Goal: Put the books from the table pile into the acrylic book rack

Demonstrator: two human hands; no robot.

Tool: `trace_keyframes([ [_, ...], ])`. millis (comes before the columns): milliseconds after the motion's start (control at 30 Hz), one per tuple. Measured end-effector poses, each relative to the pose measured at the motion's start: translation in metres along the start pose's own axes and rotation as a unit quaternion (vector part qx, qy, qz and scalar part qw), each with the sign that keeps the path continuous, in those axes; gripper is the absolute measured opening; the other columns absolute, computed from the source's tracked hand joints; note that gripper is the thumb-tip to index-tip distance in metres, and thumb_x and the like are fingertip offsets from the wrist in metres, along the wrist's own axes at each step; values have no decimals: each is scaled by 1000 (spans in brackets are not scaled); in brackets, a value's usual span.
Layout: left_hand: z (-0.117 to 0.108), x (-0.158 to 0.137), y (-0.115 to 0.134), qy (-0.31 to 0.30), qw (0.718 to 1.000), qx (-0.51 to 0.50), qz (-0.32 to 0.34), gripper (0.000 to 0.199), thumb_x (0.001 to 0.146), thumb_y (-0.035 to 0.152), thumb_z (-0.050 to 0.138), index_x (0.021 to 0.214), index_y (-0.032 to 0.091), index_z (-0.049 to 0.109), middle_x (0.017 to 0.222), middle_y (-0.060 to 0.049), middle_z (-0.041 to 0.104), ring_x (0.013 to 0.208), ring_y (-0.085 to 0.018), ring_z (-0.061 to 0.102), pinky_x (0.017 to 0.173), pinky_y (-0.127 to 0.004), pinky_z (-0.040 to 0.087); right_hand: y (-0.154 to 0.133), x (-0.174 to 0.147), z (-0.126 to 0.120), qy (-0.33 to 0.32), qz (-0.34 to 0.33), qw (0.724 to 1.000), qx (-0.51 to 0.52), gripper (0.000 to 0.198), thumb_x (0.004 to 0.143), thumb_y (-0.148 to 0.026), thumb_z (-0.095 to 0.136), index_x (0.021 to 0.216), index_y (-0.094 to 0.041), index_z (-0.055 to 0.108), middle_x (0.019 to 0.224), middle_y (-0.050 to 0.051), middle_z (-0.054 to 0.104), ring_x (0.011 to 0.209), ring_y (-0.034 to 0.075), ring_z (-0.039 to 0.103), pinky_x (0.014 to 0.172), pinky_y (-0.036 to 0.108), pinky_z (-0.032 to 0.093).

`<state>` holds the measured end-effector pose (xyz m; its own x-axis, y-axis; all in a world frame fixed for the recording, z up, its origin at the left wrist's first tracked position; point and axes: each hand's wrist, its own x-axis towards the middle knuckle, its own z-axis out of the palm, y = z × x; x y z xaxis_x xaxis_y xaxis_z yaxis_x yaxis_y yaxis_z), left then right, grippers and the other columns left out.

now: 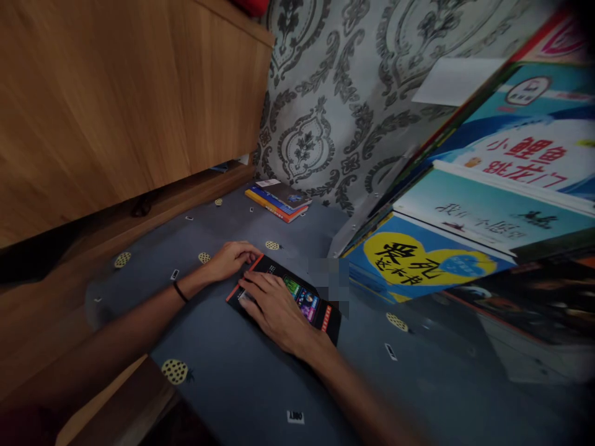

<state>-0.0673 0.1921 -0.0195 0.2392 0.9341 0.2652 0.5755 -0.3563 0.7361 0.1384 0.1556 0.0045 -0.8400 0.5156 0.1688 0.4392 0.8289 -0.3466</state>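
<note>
Left hand (230, 259) reaches in, palm down, fingers curled over the far-left corner of the dark book (284, 298) lying flat on the blue bedsheet (242, 378). Right hand (274, 310) lies flat across the book's near half, fingers spread and pressing on the cover.

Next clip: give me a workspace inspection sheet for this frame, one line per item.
Surface: blue-grey sheet with pineapple print.
Job's things: dark book with orange edges, lying flat.
Clutter: small book stack by the wall; big tilted book pile at right.
Grips: left hand on the book's far corner; right hand flat on its cover.
Cables: nothing seen.
Surroundings: wooden panel, patterned wallpaper.
</note>
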Motion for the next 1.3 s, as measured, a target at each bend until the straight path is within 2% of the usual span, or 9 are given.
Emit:
trace_keyframes([
  [100, 1, 0, -3, 8, 1000, -5, -22, 35, 91, 10, 43, 111, 16, 72, 93, -4, 73, 85, -14, 67, 82, -28, 54, 7, 5, 1, 18, 2, 1000, -7, 40, 104, -34, 46, 138, -19, 60, 139, 13, 63, 128, 26, 55, 108, 48, 47],
  [233, 3, -1, -7, 26, 999, -13, -35, 34, 93, 14, 43, 115, 16, 69, 91, -4, 73, 83, -14, 68, 79, -28, 54, 12, 7, 4, 17, 39, 998, -48, 42, 102, -42, 51, 138, -24, 60, 155, 15, 46, 146, 32, 37, 117, 59, 33],
  [300, 4, -2, -7, 29, 999, -12, -36, 34, 93, 15, 43, 115, 15, 69, 89, -5, 73, 82, -14, 67, 78, -28, 54, 12, 7, 3, 4, 50, 997, -52, 42, 101, -45, 51, 137, -26, 61, 156, 16, 44, 148, 33, 33, 117, 60, 31],
  [400, 4, -2, -6, 32, 999, -4, -33, 34, 94, 16, 42, 116, 16, 68, 88, -4, 73, 81, -15, 67, 78, -29, 54, 11, 9, 0, 5, 47, 997, -58, 49, 100, -50, 52, 140, -23, 59, 155, 18, 45, 146, 34, 37, 115, 58, 34],
  [533, 3, -4, 1, 38, 999, 19, -3, 33, 95, 19, 42, 115, 17, 68, 96, -5, 74, 89, -17, 68, 87, -32, 53, 12, 13, 0, 29, 69, 996, -54, 71, 96, -55, 55, 148, -8, 46, 153, 23, 48, 142, 35, 42, 114, 55, 37],
  [667, 3, -7, 12, 24, 997, 59, 45, 31, 99, 22, 41, 115, 19, 67, 109, -7, 72, 102, -20, 67, 94, -37, 53, 16, 13, 5, 51, 83, 995, -31, 61, 100, -47, 51, 145, -6, 50, 150, 22, 51, 143, 32, 43, 117, 52, 38],
  [900, 8, -14, 15, -20, 980, 168, 102, 36, 102, 23, 40, 129, 20, 63, 130, -9, 69, 121, -22, 61, 106, -43, 49, 11, 1, 11, 66, 137, 986, -61, 52, 101, -32, 50, 143, -1, 50, 154, 26, 44, 147, 32, 39, 122, 50, 33],
  [1067, 11, -17, 16, -22, 963, 251, 91, 39, 101, 21, 38, 132, 21, 63, 135, -9, 67, 124, -24, 61, 103, -47, 50, 7, -8, 6, 57, 163, 983, -67, 57, 100, -34, 52, 147, -1, 47, 156, 25, 42, 149, 33, 34, 122, 52, 32],
  [1300, 13, -18, 16, -9, 962, 254, 97, 39, 102, 20, 37, 130, 21, 63, 135, -9, 67, 124, -24, 61, 103, -50, 49, 15, -46, -3, 71, 212, 973, -47, 61, 101, -41, 51, 147, -1, 47, 156, 24, 41, 149, 31, 35, 122, 50, 34],
])
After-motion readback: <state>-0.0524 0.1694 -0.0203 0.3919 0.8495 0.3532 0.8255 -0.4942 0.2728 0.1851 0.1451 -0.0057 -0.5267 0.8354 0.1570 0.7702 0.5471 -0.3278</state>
